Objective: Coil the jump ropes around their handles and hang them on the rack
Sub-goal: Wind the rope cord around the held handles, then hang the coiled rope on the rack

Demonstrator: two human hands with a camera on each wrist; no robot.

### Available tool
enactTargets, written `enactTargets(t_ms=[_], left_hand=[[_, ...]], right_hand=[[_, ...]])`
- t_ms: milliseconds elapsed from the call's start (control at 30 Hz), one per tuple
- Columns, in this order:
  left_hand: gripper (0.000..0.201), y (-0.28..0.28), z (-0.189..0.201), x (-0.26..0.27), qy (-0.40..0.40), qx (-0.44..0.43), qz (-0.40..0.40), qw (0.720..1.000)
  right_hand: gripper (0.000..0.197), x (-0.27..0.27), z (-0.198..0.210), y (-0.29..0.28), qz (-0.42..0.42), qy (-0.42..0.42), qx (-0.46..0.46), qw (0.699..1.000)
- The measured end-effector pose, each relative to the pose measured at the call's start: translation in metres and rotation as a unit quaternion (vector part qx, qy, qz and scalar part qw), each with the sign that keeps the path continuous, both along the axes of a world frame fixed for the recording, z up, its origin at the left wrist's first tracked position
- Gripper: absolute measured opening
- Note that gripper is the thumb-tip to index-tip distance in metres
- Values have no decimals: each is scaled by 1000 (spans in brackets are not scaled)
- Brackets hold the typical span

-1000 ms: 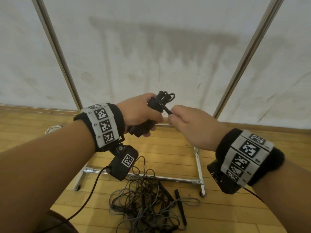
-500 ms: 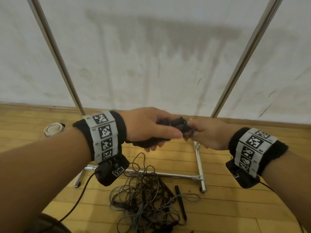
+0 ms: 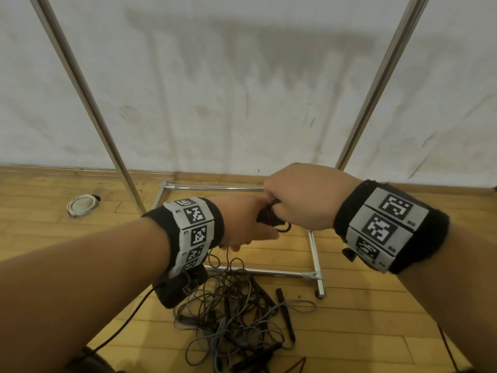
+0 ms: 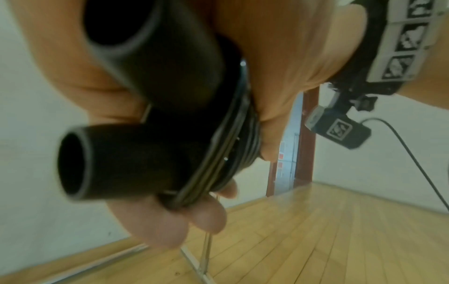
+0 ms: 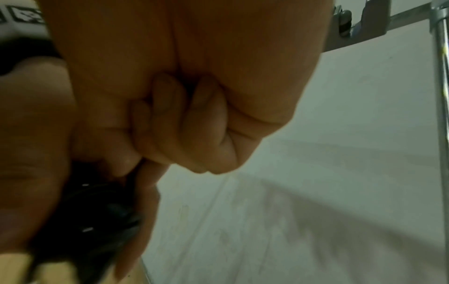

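Handles (image 4: 136,119) first: two black tubes side by side in my left hand (image 3: 242,227), their long axis running roughly across my palm with the open ends sticking out past the heel of my hand toward the wrist camera. The rope (image 4: 226,142) is wound in tight turns around both of them, right at my fingertips. So the bundle sits between my two hands, touching both, about level with them.

My right hand (image 3: 301,197) is on top and slightly farther out than the left, fingers curled into a fist that pinches the last bit of cord (image 3: 274,211); a small loop pokes out just under that fist. Left hand's fingers are wrapped around the handles and coil from below. I'd say the wrapping is basically finished and what's left is tucking the end.

Look-wise: matte black, hollow-ended grips, thin dark glossy cord, coil looks snug.

For hanging, the rack (image 3: 382,76) is straight ahead of my grip, its two chrome uprights rising on either side; the top bar is out of the head view. Below my hands, on the wooden floor, there's a tangled pile of ropes (image 3: 236,319) waiting.
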State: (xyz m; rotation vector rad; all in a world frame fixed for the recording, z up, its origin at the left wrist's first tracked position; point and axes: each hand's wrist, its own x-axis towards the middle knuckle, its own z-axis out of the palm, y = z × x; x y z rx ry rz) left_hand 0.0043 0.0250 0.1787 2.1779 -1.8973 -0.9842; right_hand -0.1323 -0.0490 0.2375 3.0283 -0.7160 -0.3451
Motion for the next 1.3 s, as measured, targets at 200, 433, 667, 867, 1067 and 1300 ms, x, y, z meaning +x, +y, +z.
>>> enactTargets(t_ms=[200,433,667,867,1067,1300], left_hand=[[16,-1,16,6,157,-88,117,977],[27,4,29,14,329,-161,183,912],[29,13,37,16,483,-178,204,833],[61,16,42,13,557,-109,251,784],[59,17,39,16,541,-130,260,789],[30,18,37,15,479,-202,220,825]], right_hand=[[25,-8,0,0,-54,-122,27,991],[10,-20,-7,-3,-143,-343,182,910],[18,-24,-3,1,-196,-447,447,750],[10,-21,-1,5,-191,-452,527,694],[8,-24,-3,4,-190,-443,584,653],[25,-25,-4,-1,-238,-504,659,506]])
